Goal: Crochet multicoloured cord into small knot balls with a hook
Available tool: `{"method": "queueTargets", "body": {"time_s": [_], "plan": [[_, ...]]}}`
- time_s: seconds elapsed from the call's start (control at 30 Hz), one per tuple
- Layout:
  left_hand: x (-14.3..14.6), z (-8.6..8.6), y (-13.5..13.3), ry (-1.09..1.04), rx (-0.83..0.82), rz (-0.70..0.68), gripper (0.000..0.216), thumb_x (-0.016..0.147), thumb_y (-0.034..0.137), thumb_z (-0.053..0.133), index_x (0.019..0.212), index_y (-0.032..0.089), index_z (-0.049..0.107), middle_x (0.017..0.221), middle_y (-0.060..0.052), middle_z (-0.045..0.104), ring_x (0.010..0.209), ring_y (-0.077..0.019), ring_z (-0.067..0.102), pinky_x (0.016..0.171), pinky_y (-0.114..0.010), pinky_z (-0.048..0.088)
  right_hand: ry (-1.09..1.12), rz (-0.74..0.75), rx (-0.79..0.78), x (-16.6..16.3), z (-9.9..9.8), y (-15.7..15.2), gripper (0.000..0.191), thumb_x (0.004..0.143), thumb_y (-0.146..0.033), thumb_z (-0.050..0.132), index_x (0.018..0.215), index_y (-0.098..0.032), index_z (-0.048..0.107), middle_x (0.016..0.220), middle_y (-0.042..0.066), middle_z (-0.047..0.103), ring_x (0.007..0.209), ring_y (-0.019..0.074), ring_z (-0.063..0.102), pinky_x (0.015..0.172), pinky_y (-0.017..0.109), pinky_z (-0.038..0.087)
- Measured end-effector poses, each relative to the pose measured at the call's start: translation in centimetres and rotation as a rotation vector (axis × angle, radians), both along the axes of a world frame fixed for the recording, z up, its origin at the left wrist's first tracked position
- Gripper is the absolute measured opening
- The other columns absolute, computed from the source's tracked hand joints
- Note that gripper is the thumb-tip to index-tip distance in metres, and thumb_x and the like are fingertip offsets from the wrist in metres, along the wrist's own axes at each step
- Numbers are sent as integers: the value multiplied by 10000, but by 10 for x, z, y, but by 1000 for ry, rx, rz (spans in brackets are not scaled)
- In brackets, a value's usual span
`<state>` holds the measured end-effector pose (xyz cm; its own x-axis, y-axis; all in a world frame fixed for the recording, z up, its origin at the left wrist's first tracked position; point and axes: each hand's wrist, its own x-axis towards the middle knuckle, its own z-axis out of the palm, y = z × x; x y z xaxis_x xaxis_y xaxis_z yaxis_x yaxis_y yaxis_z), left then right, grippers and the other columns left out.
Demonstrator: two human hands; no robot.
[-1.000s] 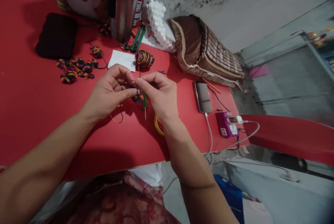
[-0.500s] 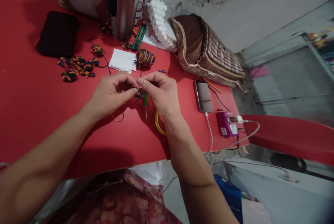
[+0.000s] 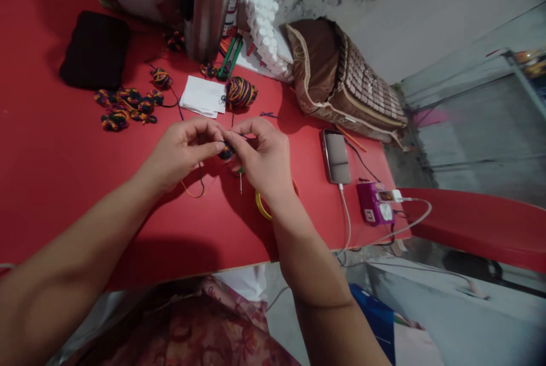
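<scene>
Together, left hand (image 3: 179, 150) and right hand (image 3: 268, 158) pinch a multicoloured yarn piece (image 3: 226, 153) in their fingers (image 3: 208, 151) over the worktop (image 3: 209, 221)

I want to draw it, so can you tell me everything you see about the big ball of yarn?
The big ball of yarn is rounded and wound from dark, orange and reddish strands. It lies on the red table beyond the left hand and right hand, beside the white paper, with a dark curl at its left end. Neither hand touches it.

Prob. home — red tbl (image 3: 63, 150), yarn ball (image 3: 241, 92), charging phone (image 3: 336, 157), stained wall (image 3: 384, 25)
</scene>
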<state>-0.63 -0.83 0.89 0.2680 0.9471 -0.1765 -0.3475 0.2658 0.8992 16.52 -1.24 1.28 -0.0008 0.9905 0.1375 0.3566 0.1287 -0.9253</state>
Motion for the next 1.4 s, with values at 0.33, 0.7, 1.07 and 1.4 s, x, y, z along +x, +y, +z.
{"method": "queueTargets", "body": {"time_s": [0.33,0.7,1.07,1.4], "plan": [[6,-12,5,-352,-321,39,172,707,169,986,769,171,825,910,-39,801,890,-149,719,916,-292,621,-233,-46,428,-6,-7,-2,189,1069,-231,695,883,-262,674,973,57,739,969,219,681,916,395,576],[2,1,3,135,195,152,147,798,137,885,707,205,791,1059,-67,735,995,-206,671,825,-278,558,237,79,-116,-2,2,0,296,920,-498,885,900,-231,758,860,-2,784,660,134,696,585,279,601],[0,3,1,236,316,-16,174,737,164,918,680,219,764,1114,-89,701,1106,-274,654,893,-333,567,113,-16,94,2,-3,5,169,944,-310,872,839,-219,775,862,2,745,846,163,691,826,330,571],[5,-13,4,-224,-173,7,182,741,206,986,730,190,805,917,-48,751,868,-167,667,834,-296,584,-60,-53,358,-3,-10,5,151,1019,-297,781,875,-257,759,967,37,769,961,206,706,912,383,609]]}}
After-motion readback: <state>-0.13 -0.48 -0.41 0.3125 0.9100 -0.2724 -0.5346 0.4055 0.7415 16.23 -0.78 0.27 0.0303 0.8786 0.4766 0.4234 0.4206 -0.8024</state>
